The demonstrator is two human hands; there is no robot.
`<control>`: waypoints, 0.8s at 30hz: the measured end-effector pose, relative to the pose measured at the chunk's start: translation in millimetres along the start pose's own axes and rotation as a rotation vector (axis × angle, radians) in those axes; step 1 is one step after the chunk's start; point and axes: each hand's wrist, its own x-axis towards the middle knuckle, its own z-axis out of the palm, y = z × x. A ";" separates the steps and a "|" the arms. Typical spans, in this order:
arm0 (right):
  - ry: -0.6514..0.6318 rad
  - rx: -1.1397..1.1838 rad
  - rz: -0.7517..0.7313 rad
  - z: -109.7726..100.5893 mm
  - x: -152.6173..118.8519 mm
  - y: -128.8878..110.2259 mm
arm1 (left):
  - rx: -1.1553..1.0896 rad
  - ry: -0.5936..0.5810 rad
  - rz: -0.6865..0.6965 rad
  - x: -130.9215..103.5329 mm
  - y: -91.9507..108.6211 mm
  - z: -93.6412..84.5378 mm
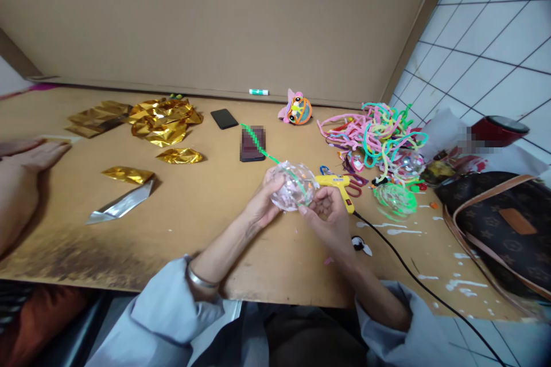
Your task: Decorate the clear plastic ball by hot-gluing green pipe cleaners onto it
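A clear, round plastic ball (pixel 289 189) is held up over the table in front of me. My left hand (pixel 263 202) wraps round its left side, thumb on top. At its lower right, my right hand (pixel 325 212) pinches a green fuzzy strip (pixel 272 157), which runs across the ball and sticks out to the upper left. Just behind my right hand lies a yellow glue gun (pixel 338 183), its black cord trailing to the lower right.
Gold foil (pixel 166 120) and a co-worker's hands (pixel 38 155) are at the left. Two phones, a glue stick (pixel 259 92) and a decorated ball (pixel 297 108) lie behind. Rightward are piled fuzzy strips (pixel 379 137), a green-trimmed ball (pixel 396 199) and a brown bag (pixel 499 229).
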 end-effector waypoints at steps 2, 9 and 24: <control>0.007 0.014 0.000 0.5 0.3 -1.8 | -0.030 0.013 -0.016 -1.6 -1.0 1.2; 0.022 0.023 0.013 1.8 0.8 -4.6 | -0.036 0.015 -0.027 -5.0 0.8 3.4; -0.008 0.011 -0.013 -1.6 1.8 5.1 | 0.072 0.054 0.129 -4.4 2.6 7.3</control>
